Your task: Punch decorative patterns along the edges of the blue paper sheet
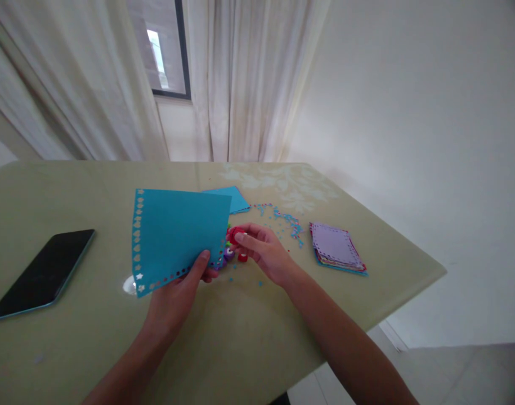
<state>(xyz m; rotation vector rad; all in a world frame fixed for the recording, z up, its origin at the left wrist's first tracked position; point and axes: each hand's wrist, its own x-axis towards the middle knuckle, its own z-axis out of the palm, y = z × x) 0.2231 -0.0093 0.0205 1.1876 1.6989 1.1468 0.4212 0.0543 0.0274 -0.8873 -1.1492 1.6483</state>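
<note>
A sheet of blue paper (181, 230) is raised above the table, pinched at its lower edge by my left hand (189, 278), thumb in front. Small shaped holes run down its left side, along the bottom and partway up the right side. My right hand (263, 247) is closed around a red craft punch (237, 235) at the sheet's right edge. Behind the sheet's lower right corner, more small punches (229, 253) in purple, green and red show in part; the paper hides the rest.
More blue paper (236, 199) lies behind the held sheet. Blue and red paper bits (291, 222) are scattered on the table (249, 326). A stack of hole-edged sheets, lilac on top (335, 246), sits at right, a dark tablet (46, 273) at left.
</note>
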